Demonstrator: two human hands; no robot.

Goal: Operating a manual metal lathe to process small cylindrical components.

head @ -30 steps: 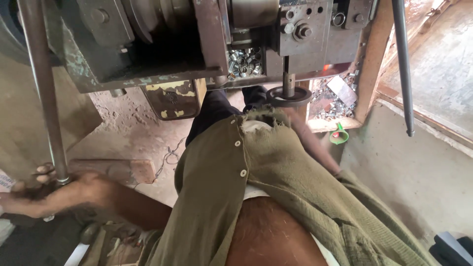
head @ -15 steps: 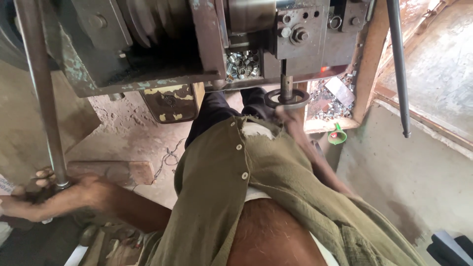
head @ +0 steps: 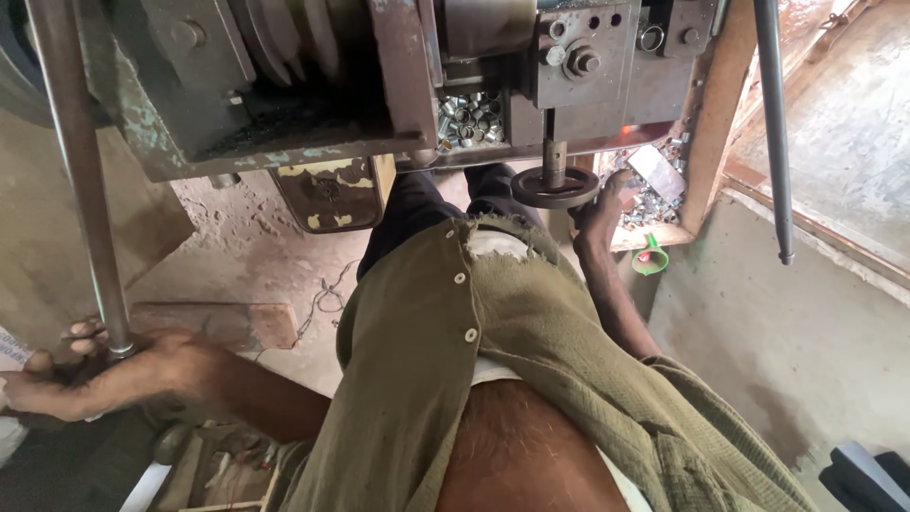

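Left hand (head: 90, 374) wrapped tight round lower end of long steel lever (head: 81, 180) for leverage; right hand (head: 599, 213) fingers resting spread against small dark handwheel (head: 555, 186) under press head (head: 578, 66).

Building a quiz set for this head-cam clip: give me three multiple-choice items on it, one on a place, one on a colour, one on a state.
1. Where is the right hand?
A. at the small dark round metal handwheel under the machine
B. on the floor
C. on the thin dark rod at the right edge

2. What colour is the small funnel-shaped thing by the wooden frame?
A. red
B. green
C. yellow

3. What is the left hand doing?
A. hanging free
B. closed around the foot of the long grey metal bar
C. flat on the olive shirt

Key: 1 A, the fingers reach the wheel's rim; 2 B, it is plainly green; 3 B, the fingers curl round the bar's lower end.
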